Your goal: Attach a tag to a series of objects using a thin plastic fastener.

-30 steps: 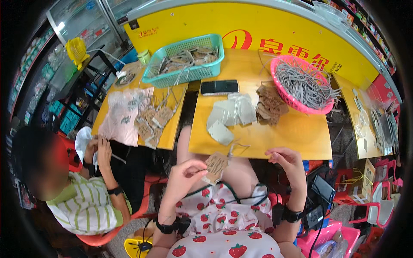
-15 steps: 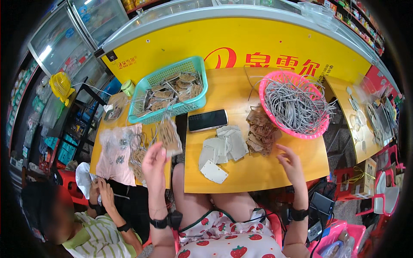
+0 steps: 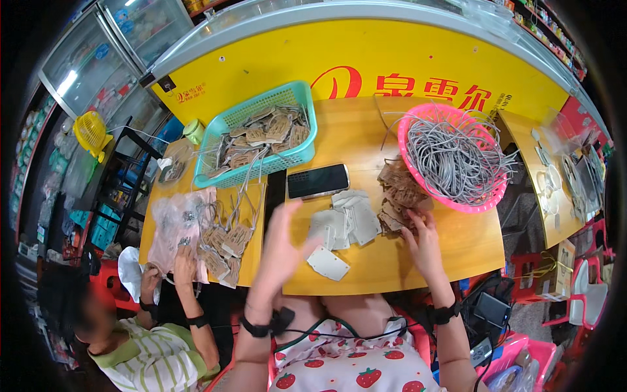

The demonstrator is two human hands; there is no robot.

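Observation:
My left hand (image 3: 282,251) is open and blurred, thumb and fingers apart, just left of a spread of pale grey flat plates (image 3: 356,219). My right hand (image 3: 423,245) reaches to the near right edge of a stack of brown slotted plates (image 3: 396,196); its thumb and fingertips are apart, touching the stack. Behind the stack stands a pink basket (image 3: 486,208) full of grey cables (image 3: 457,157). To the left, brown plates with grey cables attached (image 3: 225,245) lie in a pile. A turquoise basket (image 3: 261,171) holds more such plates.
A black phone (image 3: 319,181) lies behind the grey plates. At the left, a co-worker's hand (image 3: 185,262) rests over a pink sheet (image 3: 166,242) with small parts. A yellow freezer (image 3: 261,72) closes off the far side; a pink bin (image 3: 522,356) stands at lower right.
My left hand has let go of a cabled brown plate, now on the left pile, and moved right. My right hand has moved left onto the brown stack. The co-worker's hands have separated.

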